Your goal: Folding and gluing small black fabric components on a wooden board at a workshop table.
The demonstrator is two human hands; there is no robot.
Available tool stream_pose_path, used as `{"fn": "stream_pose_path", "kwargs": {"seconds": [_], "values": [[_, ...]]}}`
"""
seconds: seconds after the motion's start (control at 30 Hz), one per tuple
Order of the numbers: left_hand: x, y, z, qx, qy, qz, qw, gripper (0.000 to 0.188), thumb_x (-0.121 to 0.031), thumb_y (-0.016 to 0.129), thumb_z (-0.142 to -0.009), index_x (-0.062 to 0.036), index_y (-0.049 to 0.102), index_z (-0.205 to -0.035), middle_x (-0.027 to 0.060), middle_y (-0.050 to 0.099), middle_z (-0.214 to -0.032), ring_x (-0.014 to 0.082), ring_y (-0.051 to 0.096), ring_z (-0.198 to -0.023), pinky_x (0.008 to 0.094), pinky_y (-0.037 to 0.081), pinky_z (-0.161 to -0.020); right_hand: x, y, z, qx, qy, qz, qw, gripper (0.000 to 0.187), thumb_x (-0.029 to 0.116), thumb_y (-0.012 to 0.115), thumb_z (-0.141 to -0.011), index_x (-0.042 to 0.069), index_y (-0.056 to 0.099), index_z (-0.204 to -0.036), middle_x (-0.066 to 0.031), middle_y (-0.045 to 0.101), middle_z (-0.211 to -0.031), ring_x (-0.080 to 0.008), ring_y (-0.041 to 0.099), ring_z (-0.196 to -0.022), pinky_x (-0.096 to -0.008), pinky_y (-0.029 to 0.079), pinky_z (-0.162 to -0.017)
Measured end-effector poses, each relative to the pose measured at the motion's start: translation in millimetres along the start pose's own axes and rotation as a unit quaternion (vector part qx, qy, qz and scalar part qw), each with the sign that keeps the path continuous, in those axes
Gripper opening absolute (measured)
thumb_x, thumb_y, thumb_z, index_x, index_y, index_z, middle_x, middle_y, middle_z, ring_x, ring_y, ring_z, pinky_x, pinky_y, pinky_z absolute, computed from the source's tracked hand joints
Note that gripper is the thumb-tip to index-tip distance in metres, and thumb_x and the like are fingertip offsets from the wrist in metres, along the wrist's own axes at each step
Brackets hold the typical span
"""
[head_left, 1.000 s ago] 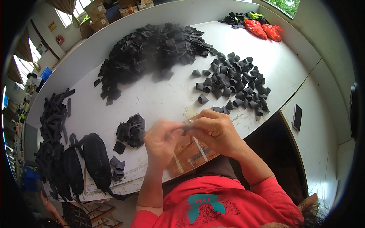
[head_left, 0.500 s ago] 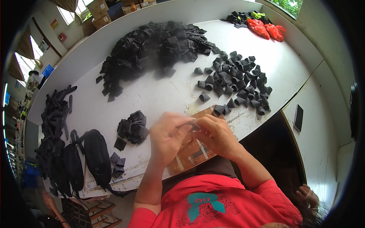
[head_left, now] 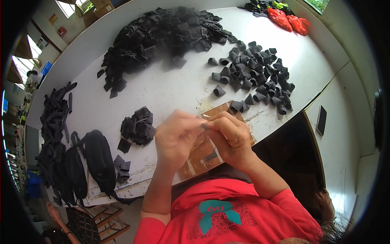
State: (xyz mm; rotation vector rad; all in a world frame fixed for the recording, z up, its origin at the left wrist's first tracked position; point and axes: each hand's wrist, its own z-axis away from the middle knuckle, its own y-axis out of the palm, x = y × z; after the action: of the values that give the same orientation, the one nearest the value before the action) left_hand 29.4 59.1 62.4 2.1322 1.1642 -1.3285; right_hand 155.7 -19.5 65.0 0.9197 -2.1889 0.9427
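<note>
Both hands meet over a brown board at the table's near edge. My left hand and my right hand pinch a small dark fabric piece between their fingertips; most of it is hidden by the fingers. Left of my hands lies a small pile of flat black fabric pieces. Beyond and to the right is a group of folded, curled black loops. Farther off spreads a large heap of flat black squares.
Black rolled strips and black pouches lie along the left side. Red plastic bags sit at the far right. A phone rests on the right-hand surface, past a dark gap. Another person's arm shows at lower left.
My fingertips have drawn closer together around the fabric piece, which shows less now. The table contents sit slightly higher in the picture as the view has tilted.
</note>
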Motion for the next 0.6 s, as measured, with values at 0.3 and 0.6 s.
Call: {"fn": "stream_pose_path", "kwargs": {"seconds": [0.3,0.6], "values": [[8.6,5.6,26.3,-0.089,-0.132,0.151,0.976,0.012,-0.002,0.057,-0.082,0.0034,0.060,-0.093,0.0043,0.059,-0.083,0.0090,0.054,-0.074,0.0221,0.044,-0.067,6.8,-13.9,-7.9,0.050,0.020,0.052,0.997,0.019,0.009,0.069,-0.067,0.002,0.057,-0.081,-0.0085,0.054,-0.074,-0.0260,0.055,-0.067,-0.0334,0.044,-0.056],[-18.9,0.0,-2.5,0.019,0.033,-0.178,0.983,0.013,-0.002,0.054,-0.083,-0.0005,0.059,-0.096,0.0096,0.059,-0.083,0.0161,0.057,-0.073,0.0262,0.045,-0.065,-5.9,-8.6,-2.2,0.034,0.088,-0.035,0.995,0.016,0.004,0.068,-0.068,0.004,0.062,-0.083,-0.0072,0.054,-0.070,-0.0173,0.056,-0.057,-0.0291,0.043,-0.051]]}}
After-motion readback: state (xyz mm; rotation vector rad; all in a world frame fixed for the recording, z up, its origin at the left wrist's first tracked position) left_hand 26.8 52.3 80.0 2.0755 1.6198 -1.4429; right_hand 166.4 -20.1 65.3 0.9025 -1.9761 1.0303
